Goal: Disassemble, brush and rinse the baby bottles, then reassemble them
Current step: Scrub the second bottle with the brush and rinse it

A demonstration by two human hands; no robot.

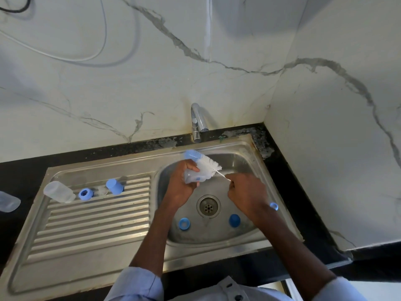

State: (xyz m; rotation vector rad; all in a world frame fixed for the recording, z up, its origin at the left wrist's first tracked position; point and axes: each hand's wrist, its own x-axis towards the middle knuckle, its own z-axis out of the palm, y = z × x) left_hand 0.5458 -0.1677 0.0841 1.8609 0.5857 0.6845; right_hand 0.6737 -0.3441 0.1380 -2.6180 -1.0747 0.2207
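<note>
Over the steel sink (pixel 249 146), the left hand (pixel 181 185) is gripping a clear bottle (pixel 192 177) — the right hand (pixel 245 191) is pinching the bottle brush (pixel 208 166) by its wire, bristles lying at the bottle's mouth — above the basin.

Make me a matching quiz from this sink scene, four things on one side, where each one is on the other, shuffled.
Things
1. bottle brush
2. clear bottle body
3. blue ring
4. blue cap

Places
A. lying on the drainboard's left end
B. in the basin, left of the drain
C. standing on the drainboard ridges
D. held over the basin, wire stem in the right hand

Pairs: 1-D, 2-A, 3-B, 4-C
</note>
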